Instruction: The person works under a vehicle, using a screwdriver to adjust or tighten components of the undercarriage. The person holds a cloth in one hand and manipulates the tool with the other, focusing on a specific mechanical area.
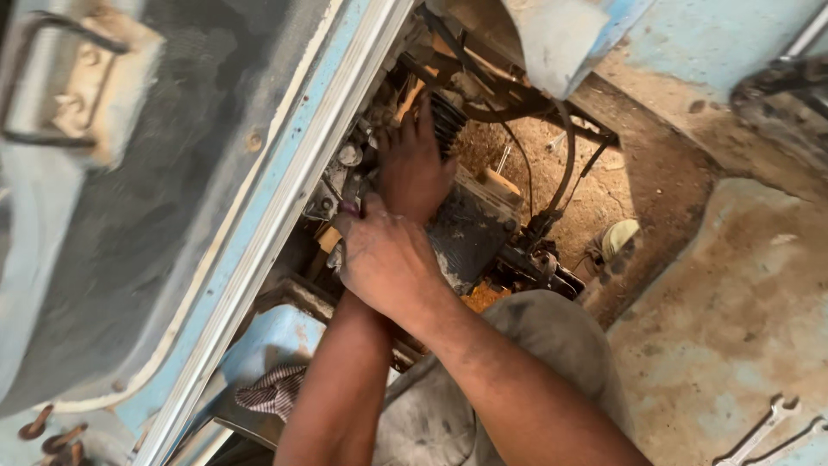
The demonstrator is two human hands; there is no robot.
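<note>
Hands were both deep in the engine bay of a small blue vehicle, working at the engine [470, 229] beneath the raised blue panel [285, 185]. The left hand [414, 168] lay reached forward, fingers extended and pressed against grimy parts beside a ribbed black boot [447, 121]; whether it gripped anything could not be told. The right hand [384, 259] sat just behind it, fingers curled tight around a small part or tool at the engine's left side, which the hand hid. Judged from this, the step in hand was loosening or fitting a component by feel. The next move would call for a steady grip and clearance from the black cables [565, 151]. Two spanners [768, 431] lay on the floor, well apart from both hands.
</note>
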